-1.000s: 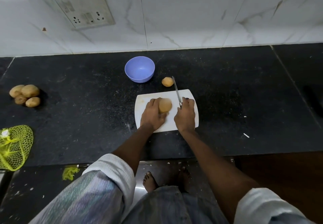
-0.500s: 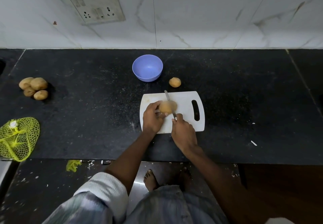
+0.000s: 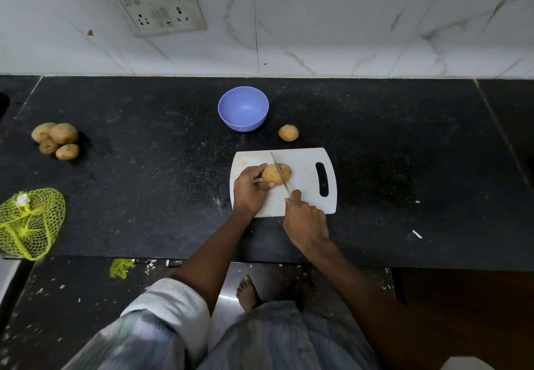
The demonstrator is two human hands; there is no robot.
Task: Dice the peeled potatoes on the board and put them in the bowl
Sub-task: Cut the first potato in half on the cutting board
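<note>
The right hand (image 3: pixel 305 219) sits nearest the counter's front edge, its fingers curled round the handle of a knife (image 3: pixel 279 173). The blade runs forward and to the left from this hand, lying across the top of the potato (image 3: pixel 276 173); how deep it has gone in cannot be told. Just to the left of the right hand, the left hand (image 3: pixel 249 189) grips the potato's left end, fingers curved over it and thumb on the near side, pinning it to the white cutting board (image 3: pixel 303 184). Both hands are over the board, whose handle slot lies right of the knife hand. Beyond the left hand's fingertips, past the board's far edge, a blue bowl (image 3: pixel 243 108) stands on the dark counter (image 3: pixel 404 144). A second potato (image 3: pixel 288 132) lies just right of the bowl, ahead of the knife tip. Far to the left of the left hand sits a cluster of four potatoes (image 3: pixel 56 140), and nearer the counter's front edge on that side, a yellow mesh bag (image 3: pixel 29 222).
</note>
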